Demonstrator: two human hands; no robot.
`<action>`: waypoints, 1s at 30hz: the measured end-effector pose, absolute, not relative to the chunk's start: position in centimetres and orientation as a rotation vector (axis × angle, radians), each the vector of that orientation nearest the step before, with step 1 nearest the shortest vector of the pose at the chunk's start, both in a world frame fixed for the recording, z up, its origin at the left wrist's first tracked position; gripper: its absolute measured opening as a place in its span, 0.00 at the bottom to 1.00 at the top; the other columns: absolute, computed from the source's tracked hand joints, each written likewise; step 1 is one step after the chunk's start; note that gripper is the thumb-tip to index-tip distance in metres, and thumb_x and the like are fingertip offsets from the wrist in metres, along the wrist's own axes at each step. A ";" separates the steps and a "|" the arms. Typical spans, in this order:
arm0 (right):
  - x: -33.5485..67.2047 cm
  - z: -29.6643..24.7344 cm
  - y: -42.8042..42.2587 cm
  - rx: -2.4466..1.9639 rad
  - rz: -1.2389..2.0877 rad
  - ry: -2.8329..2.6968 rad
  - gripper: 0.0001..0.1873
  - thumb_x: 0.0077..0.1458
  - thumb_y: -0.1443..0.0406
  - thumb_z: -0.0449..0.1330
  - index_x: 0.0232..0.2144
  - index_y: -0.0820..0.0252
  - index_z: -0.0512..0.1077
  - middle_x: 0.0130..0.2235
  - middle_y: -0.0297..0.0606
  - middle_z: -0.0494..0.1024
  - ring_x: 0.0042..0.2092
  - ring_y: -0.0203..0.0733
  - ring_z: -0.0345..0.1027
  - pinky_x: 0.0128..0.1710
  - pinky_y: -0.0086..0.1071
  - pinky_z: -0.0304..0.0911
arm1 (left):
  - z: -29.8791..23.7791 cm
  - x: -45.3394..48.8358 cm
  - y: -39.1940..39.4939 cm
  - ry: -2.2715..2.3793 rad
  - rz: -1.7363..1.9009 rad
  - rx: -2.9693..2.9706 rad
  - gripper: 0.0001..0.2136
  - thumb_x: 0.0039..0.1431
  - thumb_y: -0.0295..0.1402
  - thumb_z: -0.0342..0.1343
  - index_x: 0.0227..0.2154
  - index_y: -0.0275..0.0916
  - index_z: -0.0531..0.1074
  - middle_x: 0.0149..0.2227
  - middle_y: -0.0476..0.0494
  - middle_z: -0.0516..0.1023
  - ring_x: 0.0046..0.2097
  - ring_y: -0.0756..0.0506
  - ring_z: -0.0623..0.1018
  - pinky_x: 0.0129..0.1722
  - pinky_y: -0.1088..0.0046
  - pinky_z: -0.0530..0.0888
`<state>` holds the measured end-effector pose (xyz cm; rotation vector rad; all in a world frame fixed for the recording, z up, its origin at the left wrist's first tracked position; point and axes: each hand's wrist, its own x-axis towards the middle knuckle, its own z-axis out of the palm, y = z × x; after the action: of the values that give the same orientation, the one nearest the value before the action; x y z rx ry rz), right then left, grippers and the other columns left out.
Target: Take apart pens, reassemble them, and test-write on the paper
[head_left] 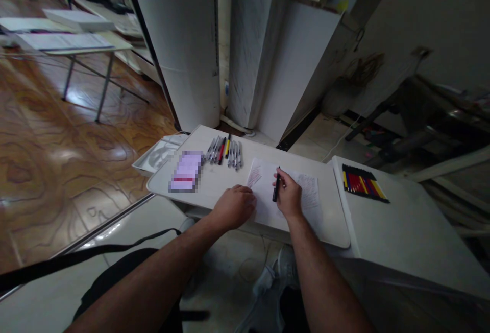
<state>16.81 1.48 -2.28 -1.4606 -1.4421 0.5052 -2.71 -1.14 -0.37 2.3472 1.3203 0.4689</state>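
My right hand point(290, 196) is closed around a black pen point(276, 187), held upright with its lower end over the paper. Beneath it, a white sheet of paper point(268, 208) lies on a small white table point(214, 190). Reddish pen strokes mark the sheet's upper left, and lines of handwriting fill its right side. My left hand point(235, 206) rests at the paper's left edge with fingers curled in and nothing visible in them. Several clear-barrelled pens point(234, 154) lie in a row behind it, with a red pen point(221, 150) and a yellow pen point(228, 145) among them.
A blurred-out phone point(186, 170) lies at the table's left. To the right, a second white surface point(406, 226) carries a row of black, red and yellow pens point(362, 182). A white cabinet point(187, 57) stands behind. Farther left is a folding table point(122, 46) with papers.
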 end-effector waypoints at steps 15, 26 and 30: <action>16.3 -0.1 0.8 -1.327 0.561 -1.196 0.07 0.53 0.61 0.61 0.33 0.59 0.71 0.28 0.34 0.76 0.28 0.37 0.70 0.25 0.28 0.65 | 0.0 -1.9 -0.3 1.427 0.639 1.624 0.13 0.55 0.34 0.55 0.41 0.38 0.79 0.27 0.46 0.81 0.30 0.47 0.79 0.30 0.74 0.71; 14.9 0.9 0.5 -1.237 0.781 -1.029 0.17 0.46 0.61 0.67 0.33 0.57 0.62 0.26 0.28 0.72 0.25 0.37 0.71 0.18 0.26 0.63 | 0.3 -1.8 -0.3 1.440 0.610 1.507 0.11 0.53 0.31 0.56 0.39 0.37 0.78 0.26 0.46 0.80 0.28 0.48 0.79 0.28 0.77 0.72; 14.7 0.9 0.6 -1.232 0.814 -1.023 0.18 0.46 0.61 0.67 0.34 0.57 0.62 0.26 0.27 0.72 0.25 0.36 0.71 0.19 0.26 0.65 | 0.2 -1.9 -0.3 1.444 0.652 1.487 0.11 0.53 0.31 0.56 0.39 0.36 0.78 0.26 0.45 0.80 0.27 0.48 0.79 0.27 0.76 0.72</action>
<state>14.71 0.59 0.87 -1.2315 -1.0226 0.8137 -1.86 -0.27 0.24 1.4871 1.4441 0.6524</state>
